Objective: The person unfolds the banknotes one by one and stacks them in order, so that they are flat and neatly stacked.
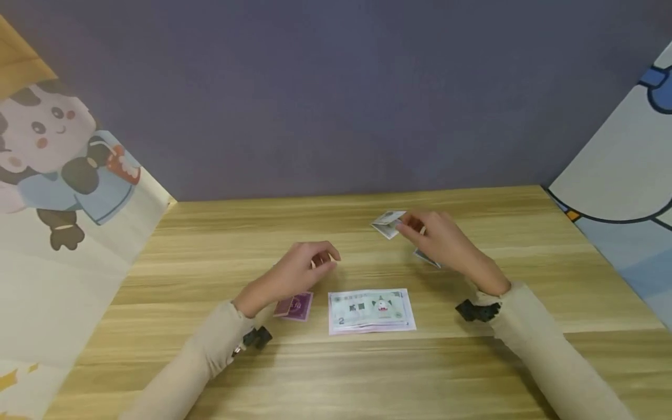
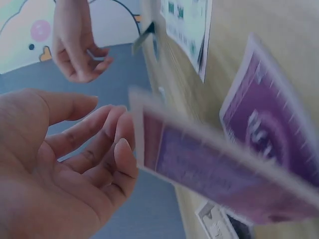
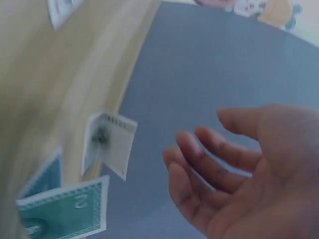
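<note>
My left hand (image 1: 296, 269) hovers over the table's left part, fingers loosely bent with nothing between them. Below it a folded purple play banknote (image 1: 298, 306) stands half unfolded; in the left wrist view its raised flap (image 2: 199, 164) comes close to the fingers. Farther back, my right hand (image 1: 441, 239) is beside a pale folded banknote (image 1: 387, 223). The right wrist view shows a gap between the loosely curled fingers (image 3: 189, 149) and that note. A green folded banknote (image 3: 70, 211) is partly hidden under the right hand in the head view.
A stack of flat play banknotes (image 1: 371, 312), a pale green one on top, lies mid-table between the hands. Another folded note (image 2: 217, 221) shows behind the purple one in the left wrist view. A grey panel (image 1: 336, 105) rises at the wooden table's (image 1: 367, 373) far edge.
</note>
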